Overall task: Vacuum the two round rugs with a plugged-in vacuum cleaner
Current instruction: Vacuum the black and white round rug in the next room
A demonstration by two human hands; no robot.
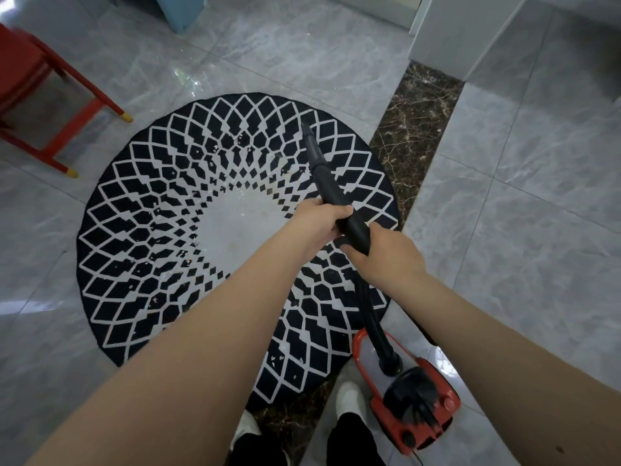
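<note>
A round black-and-white rug point(161, 237) with a diamond pattern lies on the tiled floor, speckled with small white crumbs. Both hands hold the black vacuum wand point(322, 169): my left hand point(316, 223) grips it higher up and my right hand point(383, 253) grips it lower, near the hose. The nozzle tip point(306, 126) points at the rug's far right part. A black hose point(373, 317) runs down to the red and black vacuum cleaner point(413, 395), which stands on the floor at the rug's near right edge. Only one rug is in view.
A red stool point(50, 105) stands at the left, just off the rug. A dark marble floor strip point(413, 129) runs along the rug's right side. A white wall corner point(447, 35) stands at the far right, a light blue cabinet point(188, 8) at the top. My feet point(349, 401) are near the vacuum.
</note>
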